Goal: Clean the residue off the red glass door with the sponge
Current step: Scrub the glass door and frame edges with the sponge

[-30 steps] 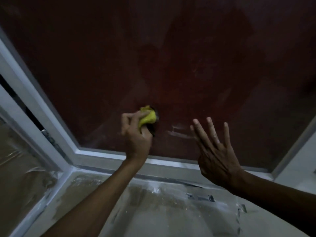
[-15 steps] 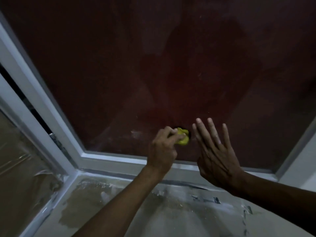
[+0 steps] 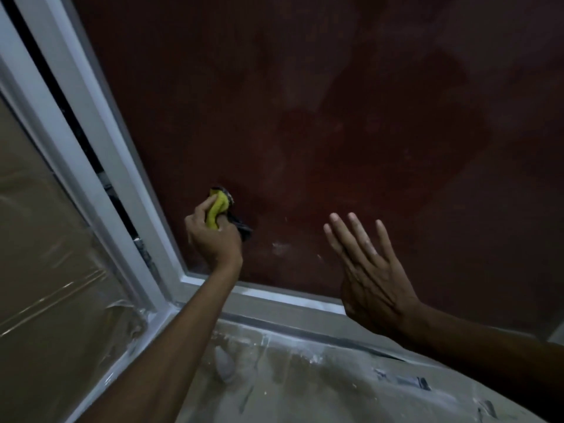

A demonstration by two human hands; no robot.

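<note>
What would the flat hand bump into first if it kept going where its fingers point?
Probably the red glass door. The right hand is open, its fingers aimed up along the pane, close to it; whether it touches the glass already is unclear.

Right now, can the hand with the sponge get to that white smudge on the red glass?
Probably yes. The left hand holds the sponge against the red glass door, and the white smudge lies just to its right, with bare glass between them. The right hand stays farther right.

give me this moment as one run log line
left hand: shut on sponge, pressed on red glass door | right hand: open, fingers spread | white residue: between hands
</note>
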